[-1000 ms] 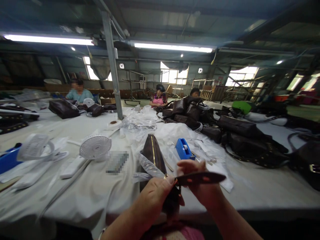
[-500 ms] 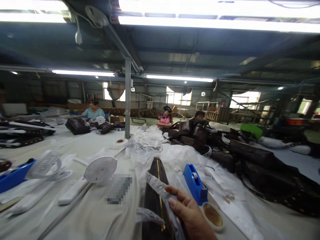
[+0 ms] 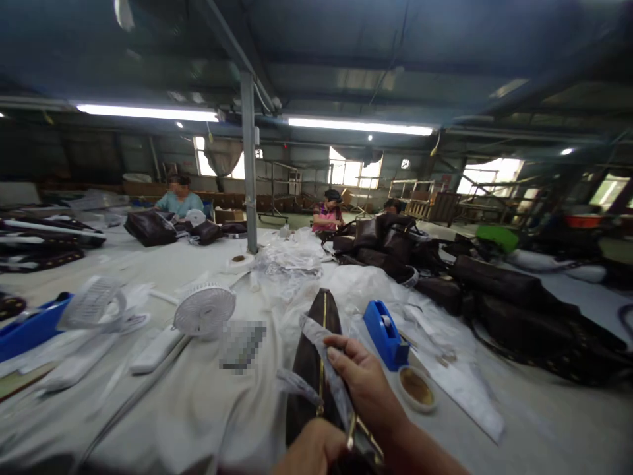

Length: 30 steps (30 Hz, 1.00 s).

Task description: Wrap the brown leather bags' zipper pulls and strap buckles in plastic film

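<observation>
A dark brown leather bag (image 3: 305, 369) with a gold zipper stands on the table in front of me, zipper side up. Across its top runs a strap wrapped in clear plastic (image 3: 316, 334). My right hand (image 3: 363, 379) pinches this strap between thumb and fingers, on the bag's right side. Low in the view, my left hand (image 3: 314, 448) is closed at the bag's near end, beside a gold metal buckle (image 3: 352, 429); what its fingers grip is hidden. A second plastic-wrapped piece (image 3: 299, 386) sticks out left of the zipper.
To the right stand a blue tape dispenser (image 3: 388, 336) and a tape roll (image 3: 417, 389). Dark bags (image 3: 504, 303) are piled farther right. On the left are a white fan (image 3: 205, 309) and another blue dispenser (image 3: 32, 330). Several people sit across the table, beyond a metal post (image 3: 250, 165).
My left hand has come into view at the bottom, by the bag's near end. The view has tipped downward. My right hand still holds the wrapped strap.
</observation>
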Each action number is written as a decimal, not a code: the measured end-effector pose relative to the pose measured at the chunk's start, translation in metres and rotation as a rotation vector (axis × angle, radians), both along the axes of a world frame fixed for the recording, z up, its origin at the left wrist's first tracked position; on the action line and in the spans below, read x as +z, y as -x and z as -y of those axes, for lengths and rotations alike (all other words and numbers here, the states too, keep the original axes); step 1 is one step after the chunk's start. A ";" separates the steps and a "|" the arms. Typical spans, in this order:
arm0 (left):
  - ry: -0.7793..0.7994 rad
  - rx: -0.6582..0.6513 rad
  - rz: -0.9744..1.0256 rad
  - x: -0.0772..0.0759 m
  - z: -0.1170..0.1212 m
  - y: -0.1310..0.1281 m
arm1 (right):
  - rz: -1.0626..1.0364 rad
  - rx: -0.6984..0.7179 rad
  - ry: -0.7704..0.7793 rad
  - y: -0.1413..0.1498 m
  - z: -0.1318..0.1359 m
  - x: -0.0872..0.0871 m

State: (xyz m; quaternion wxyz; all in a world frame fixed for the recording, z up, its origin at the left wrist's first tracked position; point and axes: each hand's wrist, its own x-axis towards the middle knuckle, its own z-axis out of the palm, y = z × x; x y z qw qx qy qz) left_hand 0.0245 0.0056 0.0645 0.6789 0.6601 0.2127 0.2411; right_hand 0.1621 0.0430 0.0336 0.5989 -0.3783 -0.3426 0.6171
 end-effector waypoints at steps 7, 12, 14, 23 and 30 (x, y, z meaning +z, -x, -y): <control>-0.004 0.054 -0.075 0.010 0.012 0.004 | 0.033 -0.059 0.063 0.001 -0.017 0.004; -0.062 0.073 -0.117 0.018 0.020 0.003 | 0.042 -0.084 0.025 -0.003 -0.025 0.009; -0.144 0.061 -0.130 0.019 0.021 0.009 | 0.049 -0.093 -0.015 -0.004 -0.029 0.016; 0.012 0.073 -0.126 0.010 0.015 0.044 | 0.134 -0.111 -0.092 0.016 -0.032 0.006; -0.276 0.302 -0.117 -0.008 0.036 0.058 | 0.152 -0.128 -0.043 0.019 -0.033 -0.006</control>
